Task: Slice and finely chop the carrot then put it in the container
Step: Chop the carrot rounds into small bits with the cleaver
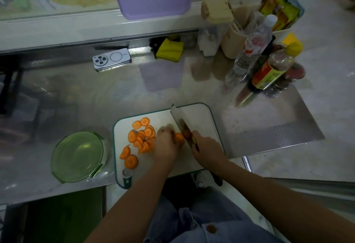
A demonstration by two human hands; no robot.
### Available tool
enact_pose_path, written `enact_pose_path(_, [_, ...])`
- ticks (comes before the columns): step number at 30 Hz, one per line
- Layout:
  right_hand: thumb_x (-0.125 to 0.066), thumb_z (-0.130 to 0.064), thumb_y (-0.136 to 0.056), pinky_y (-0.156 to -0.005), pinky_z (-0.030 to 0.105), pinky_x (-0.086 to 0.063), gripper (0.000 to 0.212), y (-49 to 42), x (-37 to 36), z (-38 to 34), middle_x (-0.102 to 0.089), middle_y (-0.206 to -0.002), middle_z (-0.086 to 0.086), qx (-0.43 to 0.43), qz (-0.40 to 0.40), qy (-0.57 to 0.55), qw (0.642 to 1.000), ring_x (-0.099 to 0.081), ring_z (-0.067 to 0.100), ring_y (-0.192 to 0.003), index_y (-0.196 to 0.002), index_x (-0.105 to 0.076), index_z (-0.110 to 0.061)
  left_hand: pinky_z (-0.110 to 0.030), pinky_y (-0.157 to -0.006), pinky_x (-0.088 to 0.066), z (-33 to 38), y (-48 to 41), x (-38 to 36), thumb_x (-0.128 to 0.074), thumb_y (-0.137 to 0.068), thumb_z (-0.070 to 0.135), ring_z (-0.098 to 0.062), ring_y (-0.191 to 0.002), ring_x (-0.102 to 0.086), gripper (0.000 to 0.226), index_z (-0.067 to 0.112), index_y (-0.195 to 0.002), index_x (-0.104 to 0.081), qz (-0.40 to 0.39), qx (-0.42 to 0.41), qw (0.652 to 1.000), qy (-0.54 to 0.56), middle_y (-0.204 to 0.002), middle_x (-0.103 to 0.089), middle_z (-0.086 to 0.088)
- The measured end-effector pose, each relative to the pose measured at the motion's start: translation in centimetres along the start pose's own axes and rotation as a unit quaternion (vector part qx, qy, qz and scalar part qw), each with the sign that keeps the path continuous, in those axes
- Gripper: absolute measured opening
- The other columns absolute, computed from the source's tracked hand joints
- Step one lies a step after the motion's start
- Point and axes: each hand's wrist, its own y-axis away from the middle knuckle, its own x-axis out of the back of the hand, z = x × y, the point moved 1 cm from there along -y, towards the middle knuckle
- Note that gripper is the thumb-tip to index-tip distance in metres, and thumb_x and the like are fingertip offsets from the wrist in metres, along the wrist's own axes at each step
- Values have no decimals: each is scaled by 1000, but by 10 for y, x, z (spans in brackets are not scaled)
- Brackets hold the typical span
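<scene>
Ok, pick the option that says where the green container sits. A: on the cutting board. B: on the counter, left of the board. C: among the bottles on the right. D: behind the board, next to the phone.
B: the container rests on the counter just left of the cutting board, apart from it.

Dim light fell on the worktop (80,96), brighter at right; glare streaked its steel; wide-angle distortion bowed the edges; the left hand (166,144) blurred.
</scene>
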Motion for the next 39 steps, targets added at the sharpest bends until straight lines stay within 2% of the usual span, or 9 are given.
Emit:
enact_pose_path(3, [-44,-23,-95,-56,33,-38,20,-2,-1,-2,-60,-80,10,-8,9,-10,1000,-57,31,-68,-112,-44,-12,-31,-76,-40,0,-2,0,-68,-78,10,-29,-95,-58,21,8,-98,-62,12,-6,1000,5,-103,-61,-13])
enact_pose_path(7, [-43,-23,-95,-59,43,-49,20,-3,4,3,-59,-76,10,-19,21,-29,999,-58,30,-65,-112,-43,-12,-30,-79,-41,-4,-4,-2,-67,-78,7,-27,-96,-58,22,9,-100,-67,4,-25,1000,11,-103,-63,-12])
enact_pose_path(12, [-43,-22,-95,-55,33,-39,25,-3,3,-2,-56,-77,7,-11,-6,-5,1000,-55,28,-66,-118,-43,-12,-29,-79,-43,-6,-6,-6,-69,-77,6,-26,-95,-61,22,10,-98,-69,10,-6,998,58,-100,-66,-11])
enact_pose_path(15, [-43,-22,-95,-57,39,-47,22,-4,6,-2,-58,-77,10,-7,6,-14,1000,-57,31,-66,-115,-44,-11,-23,-78,-39,-8,-8,-7,-70,-77,6,-26,-96,-62,23,9,-100,-69,14,15,995,93,-101,-68,-10])
enact_pose_path(17, [-44,-23,-95,-59,44,-50,21,-3,9,1,-59,-75,10,-6,16,-24,1000,-58,30,-63,-113,-44,-11,-22,-76,-38,-9,-8,-6,-72,-79,12,-24,-94,-62,27,10,-106,-66,18,29,994,102,-100,-67,-9])
enact_pose_path(21, [-44,-24,-95,-60,46,-52,20,-1,10,7,-58,-73,9,-11,10,-21,1000,-58,28,-62,-113,-43,-13,-29,-77,-42,-7,-1,-4,-79,-71,32,-22,-93,-57,58,12,-119,-55,0,-9,999,50,-105,-58,-6])
enact_pose_path(28, [-42,-24,-96,-61,37,-46,27,0,7,0,-61,-83,10,-3,-22,8,1000,-59,30,-72,-121,-42,-12,-34,-78,-42,-2,0,-3,-67,-79,21,-27,-97,-57,26,13,-103,-60,2,-23,1000,-12,-106,-57,-9])
enact_pose_path(34, [-45,-22,-94,-58,41,-49,23,-3,21,0,-49,-70,3,7,9,-6,1000,-53,28,-62,-113,-45,-10,-33,-82,-45,-6,3,-5,-74,-77,28,-27,-100,-59,54,11,-125,-55,11,3,999,42,-111,-61,-10])
enact_pose_path(39, [-44,-22,-94,-58,37,-43,27,-4,22,-6,-57,-77,9,24,-11,10,1000,-56,30,-67,-118,-45,-10,-25,-66,-36,-7,6,-3,-69,-84,25,-23,-85,-63,24,10,-101,-63,32,82,990,112,-91,-68,-6])
